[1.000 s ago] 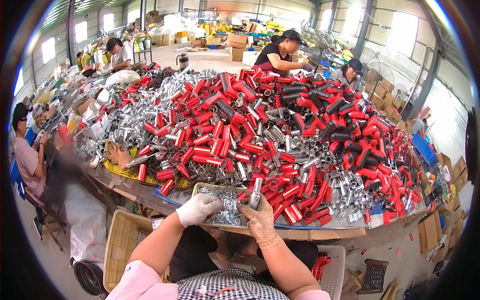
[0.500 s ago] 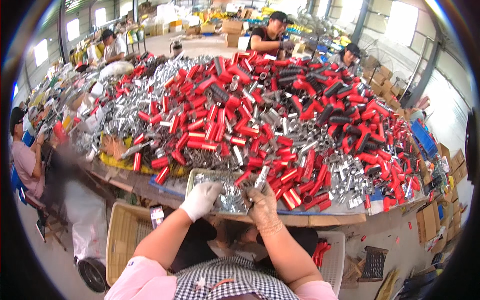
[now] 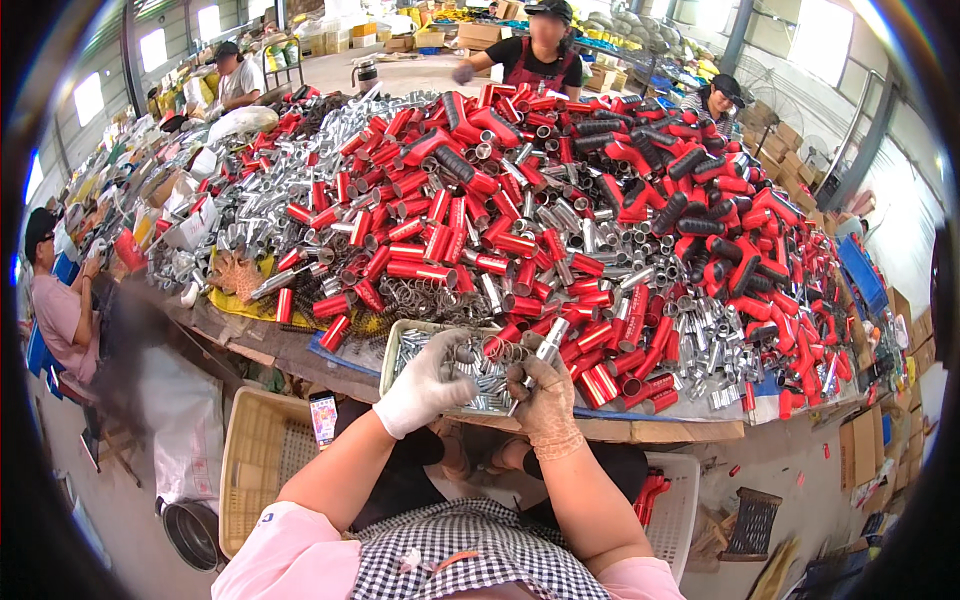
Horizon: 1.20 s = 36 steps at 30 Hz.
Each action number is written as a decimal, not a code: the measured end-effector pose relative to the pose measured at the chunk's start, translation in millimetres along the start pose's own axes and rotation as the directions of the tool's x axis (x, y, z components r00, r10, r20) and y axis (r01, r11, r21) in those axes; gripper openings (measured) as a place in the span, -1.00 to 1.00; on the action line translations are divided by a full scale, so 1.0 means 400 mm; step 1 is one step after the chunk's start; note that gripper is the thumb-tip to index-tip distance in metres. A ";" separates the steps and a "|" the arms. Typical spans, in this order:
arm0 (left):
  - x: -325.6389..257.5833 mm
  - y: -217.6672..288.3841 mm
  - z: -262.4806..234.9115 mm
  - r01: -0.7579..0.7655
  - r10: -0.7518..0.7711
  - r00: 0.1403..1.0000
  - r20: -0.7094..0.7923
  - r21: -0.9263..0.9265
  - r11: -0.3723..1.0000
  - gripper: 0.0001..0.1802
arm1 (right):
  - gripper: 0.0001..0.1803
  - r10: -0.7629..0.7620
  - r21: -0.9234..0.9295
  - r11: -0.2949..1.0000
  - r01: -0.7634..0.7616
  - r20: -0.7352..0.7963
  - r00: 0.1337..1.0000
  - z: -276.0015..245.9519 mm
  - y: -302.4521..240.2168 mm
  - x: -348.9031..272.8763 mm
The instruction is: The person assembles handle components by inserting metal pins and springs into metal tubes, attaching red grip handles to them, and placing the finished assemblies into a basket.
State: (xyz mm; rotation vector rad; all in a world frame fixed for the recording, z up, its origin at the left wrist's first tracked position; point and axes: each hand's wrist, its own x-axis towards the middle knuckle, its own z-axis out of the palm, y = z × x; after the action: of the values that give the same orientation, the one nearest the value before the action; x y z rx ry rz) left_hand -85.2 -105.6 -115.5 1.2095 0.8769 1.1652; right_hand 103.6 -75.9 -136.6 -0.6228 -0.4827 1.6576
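My left hand (image 3: pixel 428 385), in a white glove, hovers over a shallow pale tray (image 3: pixel 386 368) of silver screws (image 3: pixel 490 384). Its fingers are curved and apart, with nothing plainly held. Coil springs (image 3: pixel 508 346) lie close to its fingertips. My right hand (image 3: pixel 549 405) wears a thin, stained, brownish glove. Its fingers are closed on a silver metal tube (image 3: pixel 552 338), which tilts up and away from me. The palm side of that grip is hidden. Just beyond stand heaped red tubes (image 3: pixel 420 272).
The table bears a big heap of red and black handles (image 3: pixel 690 225) and shiny metal parts (image 3: pixel 690 345). A yellow crate (image 3: pixel 240 470) holding a phone (image 3: pixel 323 418) stands by my left leg, a white crate (image 3: pixel 680 510) by my right. Several people work around the table.
My left hand has lifted out of the tray and its fingers have spread. My right hand still grips the metal tube. The whole view has shifted slightly, and the person opposite has straightened up.
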 end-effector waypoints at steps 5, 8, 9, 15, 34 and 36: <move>-0.009 -0.009 0.037 -0.206 0.358 0.933 -0.047 0.745 0.635 -0.24 | -0.55 0.007 -0.055 0.998 -0.008 -0.019 1.000 0.005 -0.006 0.000; -0.003 -0.048 0.021 -0.306 0.473 0.881 0.024 0.792 0.529 -0.32 | -0.56 0.039 -0.030 0.999 -0.039 -0.025 0.999 0.015 -0.010 -0.008; 0.006 -0.054 0.015 -0.351 0.561 0.826 0.049 0.824 0.445 -0.41 | -0.56 0.039 -0.031 0.999 -0.040 -0.024 0.999 0.016 -0.011 -0.006; 0.009 -0.002 0.039 -0.455 0.676 0.707 0.207 0.865 0.211 -0.57 | -0.60 0.060 -0.046 0.997 -0.063 -0.055 0.997 0.009 -0.013 -0.002; 0.000 0.047 0.042 0.411 -0.420 0.901 -0.110 -0.094 0.907 -0.55 | -0.58 0.076 0.069 0.995 -0.076 0.011 0.997 -0.024 -0.015 0.005; -0.010 -0.001 0.054 -0.136 0.280 0.950 -0.138 0.625 0.769 -0.49 | -0.59 0.094 0.088 0.992 -0.092 -0.024 0.995 -0.022 -0.015 0.007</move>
State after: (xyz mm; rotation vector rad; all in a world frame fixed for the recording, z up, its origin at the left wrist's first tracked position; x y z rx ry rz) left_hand -65.4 -114.4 -112.3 1.7615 1.3910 1.2559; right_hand 113.3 -72.2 -140.1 -0.6115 -0.3639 1.7459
